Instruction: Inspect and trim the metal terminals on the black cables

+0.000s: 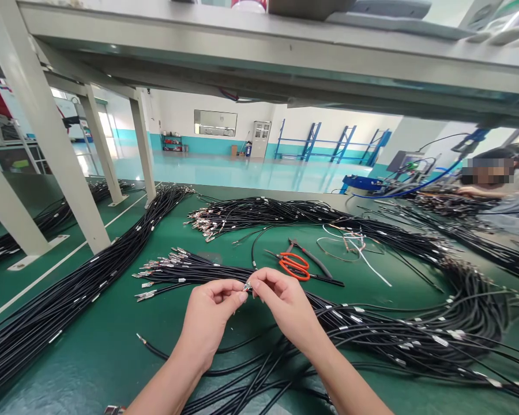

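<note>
Between the fingertips of both hands is a small metal cable connector [247, 286]. My left hand [211, 314] is closed in a pinch on one side of it, and my right hand [283, 305] pinches it from the other side; the fingers partly cover it. Just beyond my hands lies a bundle of black cables [199, 272] with metal ends pointing left. Scissors with orange handles [294, 266] and dark-handled pliers [315, 259] rest past my right hand. A single black cable [155, 349] with a metal tip lies left of my left wrist.
A green table [121, 323] carries long cable bundles at left [90, 276], at the back [263, 212] and at right [480, 300]. Thin white wires [363, 253] lie behind the pliers. Metal posts [60, 127] hold a shelf [242, 43] overhead. Another person [516, 184] leans in at far right.
</note>
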Action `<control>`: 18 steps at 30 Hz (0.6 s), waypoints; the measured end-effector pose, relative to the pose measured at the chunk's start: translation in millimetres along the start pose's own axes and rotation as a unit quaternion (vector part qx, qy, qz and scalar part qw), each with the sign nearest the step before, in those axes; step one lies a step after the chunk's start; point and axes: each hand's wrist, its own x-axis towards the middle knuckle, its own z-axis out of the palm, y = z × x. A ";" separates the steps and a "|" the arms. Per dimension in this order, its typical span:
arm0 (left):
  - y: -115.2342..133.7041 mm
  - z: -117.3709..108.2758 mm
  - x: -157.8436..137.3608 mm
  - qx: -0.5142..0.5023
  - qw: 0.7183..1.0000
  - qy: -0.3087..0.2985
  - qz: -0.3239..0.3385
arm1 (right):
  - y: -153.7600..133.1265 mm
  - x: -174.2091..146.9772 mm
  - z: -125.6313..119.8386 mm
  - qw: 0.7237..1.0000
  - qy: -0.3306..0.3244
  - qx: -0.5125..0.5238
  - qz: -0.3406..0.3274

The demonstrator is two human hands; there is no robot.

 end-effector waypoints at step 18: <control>4.0 5.5 -3.6 0.036 0.999 0.011 -0.028 | -1.4 -0.7 2.7 0.999 0.008 -0.015 -0.027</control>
